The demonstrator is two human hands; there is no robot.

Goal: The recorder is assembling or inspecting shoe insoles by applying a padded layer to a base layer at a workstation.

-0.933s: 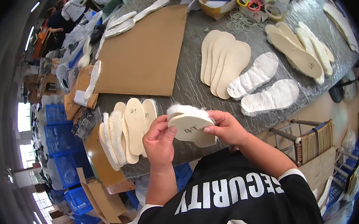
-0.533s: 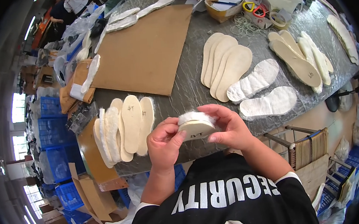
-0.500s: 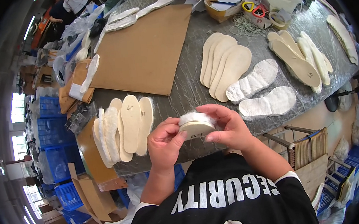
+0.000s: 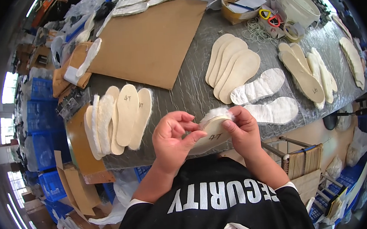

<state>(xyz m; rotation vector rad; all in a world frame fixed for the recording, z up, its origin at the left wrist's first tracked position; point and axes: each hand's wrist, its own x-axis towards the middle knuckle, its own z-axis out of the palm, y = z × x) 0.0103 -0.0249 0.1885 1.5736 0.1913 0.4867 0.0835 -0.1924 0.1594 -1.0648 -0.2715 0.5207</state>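
In front of my chest is a fleece-lined insole [image 4: 209,139], its flat beige face with a handwritten mark turned up toward me and white fluff showing along the far edge. My right hand [image 4: 245,130] grips its far right edge, thumb on the beige face. At the left edge my left hand [image 4: 173,137] pinches the fluffy rim between thumb and forefinger, with the other fingers loosely curled and raised. Left of my hands lies a row of fleece insoles [image 4: 127,114], some beige side up. Beyond my right hand are fanned beige insoles [image 4: 237,69] and two white insoles [image 4: 273,110].
A large cardboard sheet [image 4: 148,44] covers the table's far left part. More insoles [image 4: 303,73] lie at the right. Toward the back stand a bowl [image 4: 234,16], scissors [image 4: 274,20], rubber bands [image 4: 256,32] and a white bucket [image 4: 299,7]. A stool [image 4: 301,160] is beyond the table edge.
The insole has tipped so more of its beige face shows. My left thumb has left that face, and the left fingers now pinch the rim. My right hand has closed on the far edge.
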